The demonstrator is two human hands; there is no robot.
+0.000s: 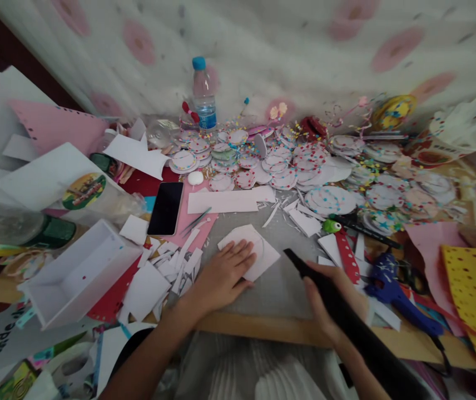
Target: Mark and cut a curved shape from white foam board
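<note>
My left hand lies flat, fingers spread, on a piece of white paper with a faint curved line on it. The paper rests on a grey mat near the table's front edge. To the right, my right hand is wrapped round a long black tool. Its narrow tip points toward the paper and stays apart from it. What kind of tool it is cannot be told.
Behind the mat lie many decorated paper discs and a water bottle. At left are a black phone, paper scraps and a white box. A blue glue gun and yellow sheet lie at right.
</note>
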